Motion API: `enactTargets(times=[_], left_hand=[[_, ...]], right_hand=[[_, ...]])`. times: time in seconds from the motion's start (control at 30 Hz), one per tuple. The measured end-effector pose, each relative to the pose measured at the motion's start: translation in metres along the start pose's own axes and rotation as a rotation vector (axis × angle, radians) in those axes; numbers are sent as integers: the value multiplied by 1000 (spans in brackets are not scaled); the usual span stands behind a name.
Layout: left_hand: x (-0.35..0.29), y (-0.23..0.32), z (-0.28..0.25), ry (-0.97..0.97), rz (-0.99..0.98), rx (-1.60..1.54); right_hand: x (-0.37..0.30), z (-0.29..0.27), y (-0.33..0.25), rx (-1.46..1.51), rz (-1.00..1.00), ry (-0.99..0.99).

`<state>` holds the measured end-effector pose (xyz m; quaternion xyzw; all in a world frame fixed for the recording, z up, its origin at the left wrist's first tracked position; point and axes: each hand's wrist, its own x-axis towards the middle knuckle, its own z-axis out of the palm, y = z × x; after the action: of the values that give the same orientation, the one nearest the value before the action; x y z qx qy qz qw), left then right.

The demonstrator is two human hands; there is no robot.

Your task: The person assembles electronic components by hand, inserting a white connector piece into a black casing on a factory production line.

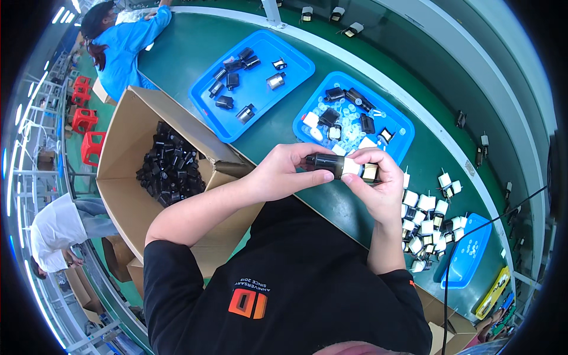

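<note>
Over the table's near edge, my left hand [281, 171] is closed around a black cylindrical housing [324, 162], thumb along its near side. My right hand [381, 186] pinches a small white part with a gold-coloured band [352, 167]. The two pieces meet end to end; how far one sits inside the other is hidden by my fingers. Just beyond my hands is a blue tray [402, 131] with black housings, clear plastic rings and white pieces. To the right of my right hand, several white-and-gold parts [427, 228] lie heaped on the green table.
A cardboard box [121, 139] of black housings [171, 168] stands at my left. Another blue tray [204, 103] holds several black pieces. A small blue tray [467, 263] lies far right, near a yellow object [494, 293]. Two people [127, 38] are at the left.
</note>
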<state>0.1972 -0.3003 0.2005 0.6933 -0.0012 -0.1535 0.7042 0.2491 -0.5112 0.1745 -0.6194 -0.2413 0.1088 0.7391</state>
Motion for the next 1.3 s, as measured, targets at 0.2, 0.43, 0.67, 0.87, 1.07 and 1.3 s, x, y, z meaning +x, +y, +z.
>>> enactTargets(times=[0.2, 0.43, 0.67, 0.87, 1.07, 1.3], left_hand=[[-2, 10, -2, -34, -73, 258], [-8, 18, 11, 145, 396, 373], [1, 24, 31, 23, 663, 606], [3, 18, 33, 71, 743, 698], [4, 15, 34, 67, 742, 712], [4, 14, 34, 68, 743, 695]], right_hand=[[9, 0, 13, -176, -144, -189], [-1, 4, 50, 839, 213, -95], [-8, 20, 89, 1363, 279, -268], [-5, 28, 108, 1547, 266, -403], [-3, 29, 97, 1484, 233, -413], [-7, 22, 103, 1389, 240, -334]])
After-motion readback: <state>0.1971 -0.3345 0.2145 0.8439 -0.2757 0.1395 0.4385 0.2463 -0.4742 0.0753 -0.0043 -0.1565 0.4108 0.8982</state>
